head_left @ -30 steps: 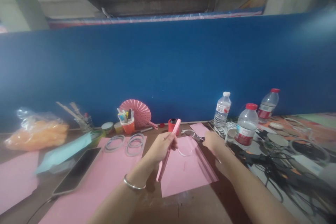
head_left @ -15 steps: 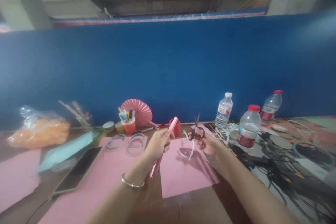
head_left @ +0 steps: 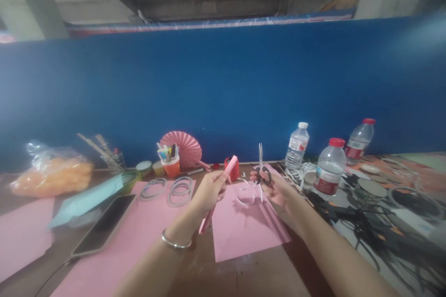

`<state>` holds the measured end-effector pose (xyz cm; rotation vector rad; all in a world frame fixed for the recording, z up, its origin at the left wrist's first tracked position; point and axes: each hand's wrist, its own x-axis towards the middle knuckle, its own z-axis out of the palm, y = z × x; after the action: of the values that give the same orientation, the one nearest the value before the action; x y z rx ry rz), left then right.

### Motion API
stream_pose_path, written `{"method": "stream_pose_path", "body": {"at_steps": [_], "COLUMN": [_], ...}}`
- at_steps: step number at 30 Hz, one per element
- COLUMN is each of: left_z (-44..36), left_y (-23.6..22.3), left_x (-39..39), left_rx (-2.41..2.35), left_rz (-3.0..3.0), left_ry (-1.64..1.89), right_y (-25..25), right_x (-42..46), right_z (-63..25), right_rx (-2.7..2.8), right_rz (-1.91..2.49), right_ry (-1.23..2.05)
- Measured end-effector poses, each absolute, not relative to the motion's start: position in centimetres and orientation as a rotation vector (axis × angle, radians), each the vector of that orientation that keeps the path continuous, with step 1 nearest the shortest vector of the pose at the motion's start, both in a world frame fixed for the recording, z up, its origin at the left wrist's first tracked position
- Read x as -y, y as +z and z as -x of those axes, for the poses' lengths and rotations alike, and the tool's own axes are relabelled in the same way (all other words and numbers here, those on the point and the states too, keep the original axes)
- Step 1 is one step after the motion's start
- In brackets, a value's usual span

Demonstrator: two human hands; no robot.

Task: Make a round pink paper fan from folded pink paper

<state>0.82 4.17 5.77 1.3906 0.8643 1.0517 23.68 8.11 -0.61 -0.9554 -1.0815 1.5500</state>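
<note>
My left hand (head_left: 211, 190) is closed round a narrow strip of folded pink paper (head_left: 230, 167), which tilts up to the right. In my right hand (head_left: 276, 187) are black-handled scissors (head_left: 260, 158), blades together and pointing up. A thin white strip (head_left: 245, 202) curls just left of my right hand; whether the fingers hold its end I cannot tell. Below both hands lies a pink paper sheet (head_left: 244, 241) on the brown table (head_left: 195, 269). Behind the folded strip stands a red roll-like object (head_left: 233, 170), partly hidden.
Left are a pink paper fan (head_left: 183, 148), a pen cup (head_left: 170, 164), tape rolls (head_left: 180, 191), a phone (head_left: 104, 225) and a plastic bag with orange contents (head_left: 52, 174). On the right, plastic bottles (head_left: 329, 167) stand beside tangled black cables (head_left: 369, 232). A blue partition (head_left: 223, 83) rises behind.
The scissors' blades have come together and turned more upright. The white strip has shifted, its loop changing shape. My left hand keeps its hold on the folded paper almost unmoved.
</note>
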Motion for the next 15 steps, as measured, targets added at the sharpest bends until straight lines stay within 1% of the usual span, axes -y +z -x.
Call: {"method": "stream_pose_path", "body": {"at_steps": [9,15], "left_z": [-0.9,-1.0], "left_y": [5.6,5.4], "left_x": [-4.1,-4.1], "left_rx": [-0.843,-0.839], "left_rz": [-1.392,-1.397], "left_ry": [1.029,1.009], "right_y": [-0.7,0.3], "right_x": [-7.8,-7.8], "right_z": [-24.4,-23.0], "right_rx": [1.076,1.175], "right_rz": [0.838,0.965], "right_ry": [1.569,1.408]}}
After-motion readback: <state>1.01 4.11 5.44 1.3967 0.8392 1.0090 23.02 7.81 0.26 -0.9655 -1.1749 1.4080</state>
